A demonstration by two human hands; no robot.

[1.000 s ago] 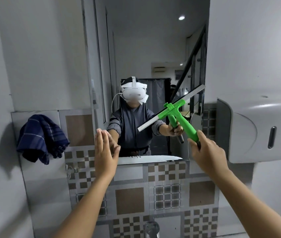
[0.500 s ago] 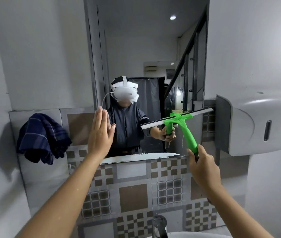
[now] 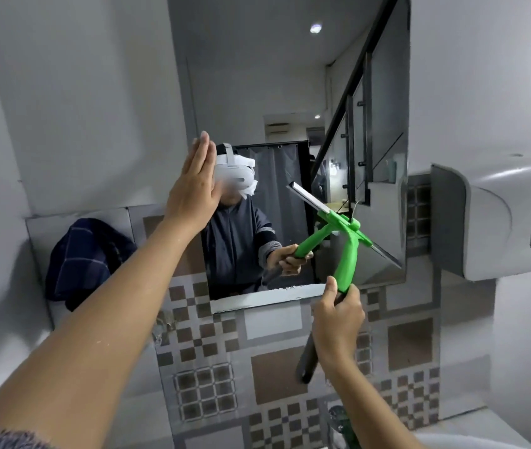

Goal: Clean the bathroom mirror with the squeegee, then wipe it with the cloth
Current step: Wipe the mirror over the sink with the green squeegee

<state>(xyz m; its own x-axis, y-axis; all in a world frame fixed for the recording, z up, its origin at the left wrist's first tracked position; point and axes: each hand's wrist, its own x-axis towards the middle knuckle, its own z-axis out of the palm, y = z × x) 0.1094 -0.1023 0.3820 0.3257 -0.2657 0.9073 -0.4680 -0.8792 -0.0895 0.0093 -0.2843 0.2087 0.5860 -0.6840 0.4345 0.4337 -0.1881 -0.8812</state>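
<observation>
The bathroom mirror (image 3: 257,76) hangs on the wall ahead, between grey wall panels. My right hand (image 3: 337,325) grips the black lower handle of the green squeegee (image 3: 346,254). Its blade lies against the lower right of the glass, tilted down to the right. My left hand (image 3: 194,186) is flat with fingers together, palm against the mirror's left side. The dark blue checked cloth (image 3: 82,254) hangs on the wall to the left of the mirror.
A white paper dispenser (image 3: 497,218) juts out from the wall on the right, close to the squeegee blade. Patterned tiles (image 3: 277,371) cover the wall below the mirror. A tap (image 3: 338,419) and a white basin rim (image 3: 471,439) lie at the bottom.
The squeegee blade has swung from tilting up to the right, through level, to tilting down to the right, low on the glass. My left hand has moved up the mirror's left side.
</observation>
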